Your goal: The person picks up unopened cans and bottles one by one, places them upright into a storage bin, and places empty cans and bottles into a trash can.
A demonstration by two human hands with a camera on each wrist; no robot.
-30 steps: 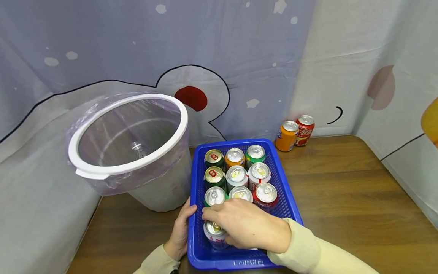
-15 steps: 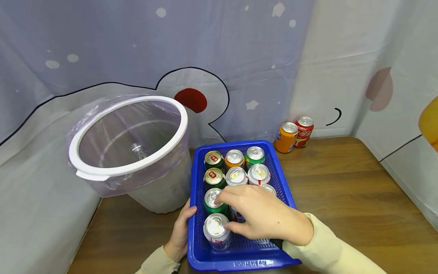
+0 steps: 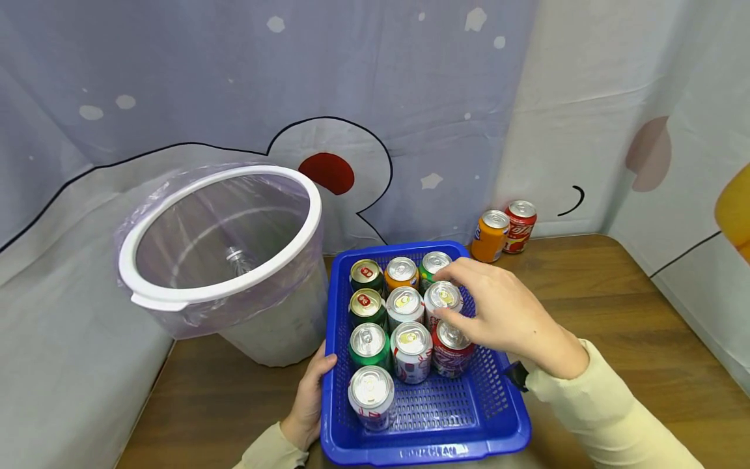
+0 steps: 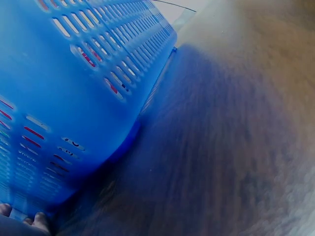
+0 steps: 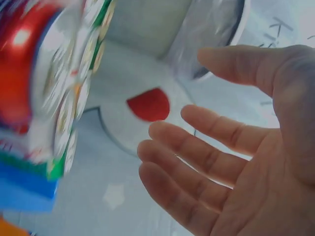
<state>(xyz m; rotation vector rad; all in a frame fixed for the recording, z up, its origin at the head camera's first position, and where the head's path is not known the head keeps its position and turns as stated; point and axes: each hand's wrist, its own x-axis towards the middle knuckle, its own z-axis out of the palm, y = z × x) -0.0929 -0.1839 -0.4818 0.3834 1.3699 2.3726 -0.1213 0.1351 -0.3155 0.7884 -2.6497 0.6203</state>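
Observation:
A blue plastic basket [image 3: 505, 384] holds several drink cans standing in rows. My left hand [image 3: 307, 397] grips its left rim, the thumb over the edge; in the left wrist view only fingertips [image 4: 40, 221] show by the basket's slotted wall [image 4: 78, 98]. My right hand [image 3: 504, 312] hovers over the basket's right side, holding nothing, fingers spread in the right wrist view. Below it are a dark red can [image 3: 452, 355] and a white can [image 3: 441, 296]. A white can with pink marks [image 3: 372, 397] stands alone in the front left corner, behind it a green can [image 3: 369, 345].
A bin [image 3: 281, 332] with a white ring [image 3: 219, 286] and a clear purple bag stands left of the basket, a clear plastic bottle [image 3: 237, 260] inside. An orange can [image 3: 489, 241] and a red can [image 3: 520, 228] stand on the wooden table [image 3: 615, 312] against the curtain.
My right hand has let go of the front left can and moved right and back across the basket, its fingers opening. The left hand has stayed on the rim.

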